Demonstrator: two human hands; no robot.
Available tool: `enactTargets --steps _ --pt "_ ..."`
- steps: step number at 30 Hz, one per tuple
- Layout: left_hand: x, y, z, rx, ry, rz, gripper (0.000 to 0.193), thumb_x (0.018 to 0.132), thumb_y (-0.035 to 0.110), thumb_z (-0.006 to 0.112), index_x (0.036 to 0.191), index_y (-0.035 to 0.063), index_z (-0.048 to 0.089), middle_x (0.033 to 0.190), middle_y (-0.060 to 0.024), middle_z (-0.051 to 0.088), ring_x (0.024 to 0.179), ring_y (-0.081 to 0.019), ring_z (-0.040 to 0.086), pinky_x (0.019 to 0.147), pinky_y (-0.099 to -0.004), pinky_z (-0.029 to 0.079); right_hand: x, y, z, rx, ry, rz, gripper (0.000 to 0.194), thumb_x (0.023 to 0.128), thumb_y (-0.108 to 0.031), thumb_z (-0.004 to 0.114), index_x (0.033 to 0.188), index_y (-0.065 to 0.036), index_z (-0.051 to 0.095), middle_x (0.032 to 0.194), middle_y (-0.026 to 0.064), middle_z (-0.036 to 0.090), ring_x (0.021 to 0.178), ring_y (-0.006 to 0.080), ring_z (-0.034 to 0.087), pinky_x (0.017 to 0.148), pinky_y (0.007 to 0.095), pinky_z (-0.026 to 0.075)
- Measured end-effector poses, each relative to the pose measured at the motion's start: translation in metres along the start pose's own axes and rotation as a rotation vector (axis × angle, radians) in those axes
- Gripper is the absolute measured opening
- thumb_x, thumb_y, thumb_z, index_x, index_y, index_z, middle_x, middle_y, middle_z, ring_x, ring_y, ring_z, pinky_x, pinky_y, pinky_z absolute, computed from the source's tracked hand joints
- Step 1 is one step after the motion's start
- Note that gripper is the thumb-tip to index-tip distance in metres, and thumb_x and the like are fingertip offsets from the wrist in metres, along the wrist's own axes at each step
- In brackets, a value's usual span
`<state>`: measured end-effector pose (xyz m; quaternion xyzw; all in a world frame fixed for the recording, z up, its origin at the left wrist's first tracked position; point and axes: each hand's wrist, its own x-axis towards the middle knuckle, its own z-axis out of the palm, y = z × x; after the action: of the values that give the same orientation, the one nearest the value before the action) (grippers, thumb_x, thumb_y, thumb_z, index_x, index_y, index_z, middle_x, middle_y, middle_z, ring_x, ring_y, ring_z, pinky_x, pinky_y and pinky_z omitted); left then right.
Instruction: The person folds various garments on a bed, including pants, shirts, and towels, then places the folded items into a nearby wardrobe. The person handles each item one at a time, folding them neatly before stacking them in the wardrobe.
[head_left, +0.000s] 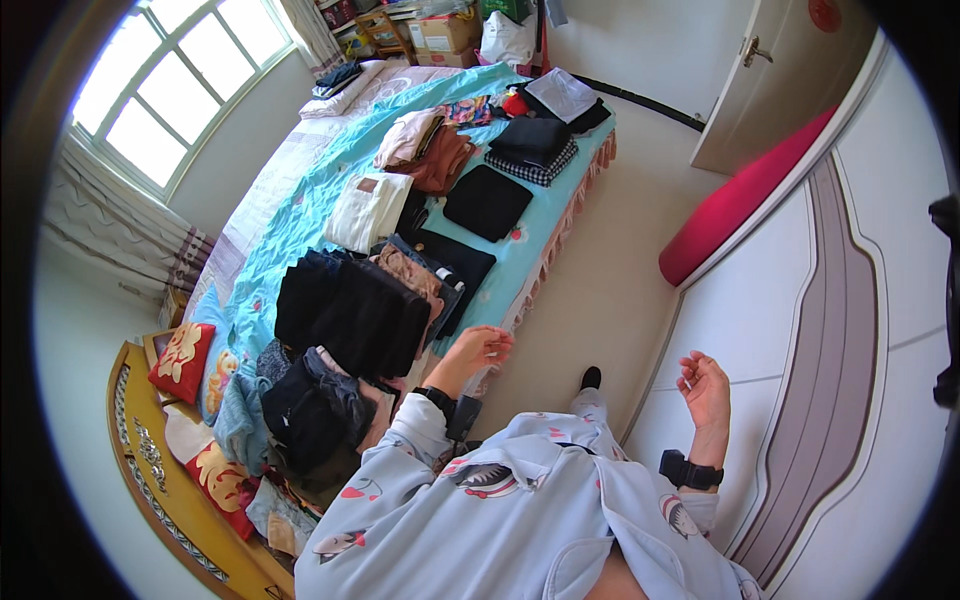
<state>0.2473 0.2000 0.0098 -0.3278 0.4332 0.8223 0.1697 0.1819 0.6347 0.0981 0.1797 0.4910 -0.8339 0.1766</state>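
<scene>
My left hand (476, 355) hangs in the air by the bed's near edge, fingers apart and loosely bent, with nothing in it. Nearest to it are a folded black garment (461, 266), blue jeans (448, 300) and a large stack of black clothes (349, 311). My right hand (703, 386) is raised before the white wardrobe door, fingers curled a little and holding nothing. Farther along the bed lie folded white trousers (367, 210), a black folded garment (487, 202), rust-coloured clothes (442, 161) and a checked garment (536, 169). A loose heap of dark clothes (315, 409) lies near the headboard.
The bed has a turquoise sheet (292, 217) and a yellow headboard (154, 465) with red cushions (182, 360). On the right are a wardrobe (735, 322), a red roll (735, 202) and an open door (780, 75). Cardboard boxes (442, 34) stand beyond the bed.
</scene>
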Motion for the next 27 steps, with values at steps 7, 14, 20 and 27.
enactTargets --steps 7,14,20,27 --pt "0.067 0.063 0.052 -0.055 0.107 0.108 0.012 0.093 0.009 0.049 0.098 0.0019 0.057 0.1 -0.0128 0.063 0.087 -0.021 0.061 0.079 -0.0387 0.051 0.138 -0.078 0.004 0.009 -0.044 -0.049 0.015 0.091 -0.014 0.054 0.103 -0.006 0.058 0.094 0.0079 0.066 0.076 0.0091 0.059 0.07 0.028 0.05" --pt "0.107 0.102 0.081 -0.102 0.069 0.189 0.011 0.093 0.009 0.05 0.097 0.0029 0.058 0.099 -0.0116 0.064 0.088 -0.0195 0.061 0.079 -0.0365 0.052 0.252 -0.126 0.032 -0.124 -0.043 0.021 0.015 0.089 -0.013 0.055 0.102 -0.007 0.059 0.093 0.0073 0.066 0.076 0.0092 0.06 0.068 0.0268 0.05" --pt "0.111 0.12 0.018 -0.274 0.335 0.224 0.013 0.092 0.008 0.05 0.101 0.0044 0.058 0.102 -0.0117 0.064 0.09 -0.0214 0.062 0.081 -0.0401 0.052 0.333 -0.11 0.105 -0.127 -0.195 0.159 0.016 0.089 -0.011 0.057 0.104 -0.005 0.06 0.093 0.0099 0.066 0.077 0.0122 0.062 0.066 0.028 0.054" --pt "0.193 0.179 -0.045 -0.361 0.466 0.168 0.021 0.091 0.005 0.048 0.112 0.003 0.052 0.102 -0.0117 0.063 0.09 -0.0217 0.062 0.08 -0.0401 0.053 0.411 -0.085 0.231 -0.255 -0.292 0.294 0.014 0.09 -0.012 0.056 0.103 -0.006 0.058 0.093 0.0091 0.066 0.077 0.0103 0.062 0.067 0.026 0.053"
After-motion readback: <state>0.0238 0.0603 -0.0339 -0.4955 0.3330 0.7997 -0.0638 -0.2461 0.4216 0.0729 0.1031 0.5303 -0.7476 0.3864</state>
